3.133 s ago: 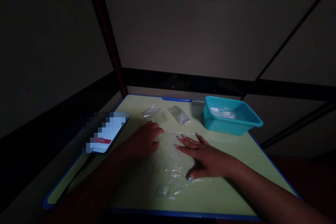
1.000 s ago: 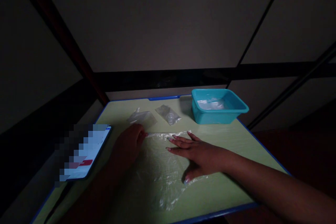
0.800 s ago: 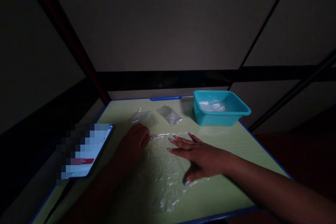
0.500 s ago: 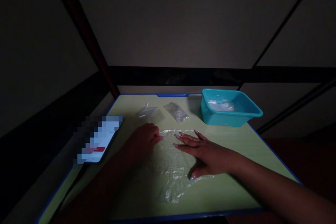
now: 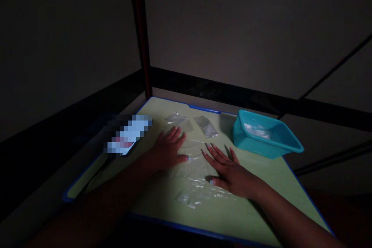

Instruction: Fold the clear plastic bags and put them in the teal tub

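Note:
A clear plastic bag (image 5: 190, 176) lies spread and wrinkled on the light green table (image 5: 252, 209). My left hand (image 5: 170, 149) rests palm down at the bag's far left part, fingers apart and thumb stretched toward its middle. On the right side of the bag, my right hand (image 5: 229, 172) is spread flat, with fingertips pointing away from me. Neither hand grips anything. Just beyond my left fingertips is a folded clear plastic bag (image 5: 181, 121). Another small folded plastic bag (image 5: 206, 126) lies to the right of that one.
At the far right of the table stands a turquoise plastic basin (image 5: 258, 149) with clear plastic inside. A phone (image 5: 130, 133), partly blurred out, lies near the left edge. Dark panelled walls (image 5: 247, 35) rise behind and to the left. The table has a blue rim.
My left hand has opened from a pinch at the bag's far edge and now lies spread. My right hand stays flat on the bag. The camera view has turned left and tilted.

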Available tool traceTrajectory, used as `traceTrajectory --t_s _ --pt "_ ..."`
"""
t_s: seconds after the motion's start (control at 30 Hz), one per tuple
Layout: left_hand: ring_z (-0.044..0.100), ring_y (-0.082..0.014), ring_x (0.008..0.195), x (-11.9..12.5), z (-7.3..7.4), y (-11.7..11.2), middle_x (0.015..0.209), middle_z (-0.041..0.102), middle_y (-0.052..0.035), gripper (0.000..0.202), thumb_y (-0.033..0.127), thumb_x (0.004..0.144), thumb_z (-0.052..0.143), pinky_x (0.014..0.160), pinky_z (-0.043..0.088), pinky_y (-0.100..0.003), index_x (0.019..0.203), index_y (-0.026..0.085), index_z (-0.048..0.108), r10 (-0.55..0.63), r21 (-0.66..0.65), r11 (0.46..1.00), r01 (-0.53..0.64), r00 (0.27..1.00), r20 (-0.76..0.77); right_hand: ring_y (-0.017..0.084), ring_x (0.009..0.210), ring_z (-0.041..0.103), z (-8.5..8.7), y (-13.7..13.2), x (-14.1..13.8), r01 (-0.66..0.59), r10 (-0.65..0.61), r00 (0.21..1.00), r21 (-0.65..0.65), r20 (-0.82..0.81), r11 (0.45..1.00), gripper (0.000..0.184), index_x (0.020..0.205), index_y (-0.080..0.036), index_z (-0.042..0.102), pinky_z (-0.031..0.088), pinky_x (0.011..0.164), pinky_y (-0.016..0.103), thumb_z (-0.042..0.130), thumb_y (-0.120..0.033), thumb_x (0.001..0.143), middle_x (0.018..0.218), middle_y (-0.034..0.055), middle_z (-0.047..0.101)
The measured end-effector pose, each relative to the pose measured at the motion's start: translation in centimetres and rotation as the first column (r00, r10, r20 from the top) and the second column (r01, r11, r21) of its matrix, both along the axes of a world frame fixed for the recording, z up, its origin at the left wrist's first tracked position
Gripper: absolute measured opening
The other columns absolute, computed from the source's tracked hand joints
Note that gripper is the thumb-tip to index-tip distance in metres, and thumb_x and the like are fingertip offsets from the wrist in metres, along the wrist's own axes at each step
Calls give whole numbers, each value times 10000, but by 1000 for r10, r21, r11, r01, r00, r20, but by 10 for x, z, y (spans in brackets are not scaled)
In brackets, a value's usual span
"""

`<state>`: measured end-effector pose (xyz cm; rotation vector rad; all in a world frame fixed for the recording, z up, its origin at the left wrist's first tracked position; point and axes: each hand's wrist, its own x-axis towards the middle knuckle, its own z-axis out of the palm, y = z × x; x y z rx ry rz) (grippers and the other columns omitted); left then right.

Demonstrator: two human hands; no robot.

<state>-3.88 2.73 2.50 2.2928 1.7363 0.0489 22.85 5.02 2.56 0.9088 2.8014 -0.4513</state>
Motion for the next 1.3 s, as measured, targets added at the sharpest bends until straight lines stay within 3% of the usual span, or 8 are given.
traceTrajectory --t_s 0.13,0.23,0.43,0.53,0.87,0.97,1.13,1.3 --pt "68 -330 1450 -1 5 2 1566 103 -195 746 517 887 451 1097 144 -625 1487 149 205 95 132 987 -92 995 -19 336 1437 7 -1 3 1 74 -74 997 38 2 997 709 1514 -254 87 -25 1034 705 357 -565 937 1563 151 9" --pt "88 -339 1447 -2 6 5 1565 132 -198 732 513 890 453 1100 184 -597 1479 140 231 32 174 984 -33 999 11 341 1438 -12 7 -2 0 66 -59 994 78 -89 995 713 1513 -243 122 -25 1035 704 390 -552 930 1567 148 -7" --pt "101 -346 1445 1 -3 6 1571 120 -189 749 537 887 438 1104 165 -596 1479 127 233 -71 79 994 73 997 -19 260 1448 108 33 -32 -8 -351 339 910 -8 -237 936 574 1419 -302 406 21 1146 535 509 -514 896 1571 44 183" --pt "93 -343 1447 0 -4 6 1574 112 -182 737 535 895 418 1100 181 -587 1477 122 233 -51 58 997 53 998 -34 279 1440 152 32 -44 -11 -425 398 885 -70 -241 902 523 1371 -339 473 10 1145 554 548 -501 879 1564 26 209" --pt "125 -395 1431 1 -4 6 1558 177 -212 725 512 868 503 1090 184 -619 1441 110 313 -64 69 996 62 998 25 218 1423 229 16 -39 -13 -414 346 873 -145 -343 899 719 1477 -188 282 -46 1162 489 577 -433 869 1497 101 358" --pt "186 -345 1427 2 3 3 1534 279 -175 624 476 883 504 1123 213 -536 1398 142 392 -162 184 975 125 965 207 221 1378 334 16 -34 -13 -362 239 844 -182 -480 914 675 1445 -200 360 56 1165 493 610 -405 853 1444 112 446" --pt "478 -255 1244 5 9 -1 1333 544 -94 553 505 813 611 1049 384 -398 1285 233 516 -327 164 945 283 839 434 195 1216 532 6 -27 -15 -181 -181 690 -409 -701 894 454 1315 -221 541 397 1035 406 602 -298 872 1297 103 592" --pt "546 -240 1115 13 0 2 1130 644 -80 227 333 762 689 976 426 -371 942 200 648 -343 133 939 316 841 419 184 1185 553 0 -25 -17 -207 -326 610 -543 -722 814 402 1253 -213 578 414 1023 389 624 -263 857 1264 85 611"
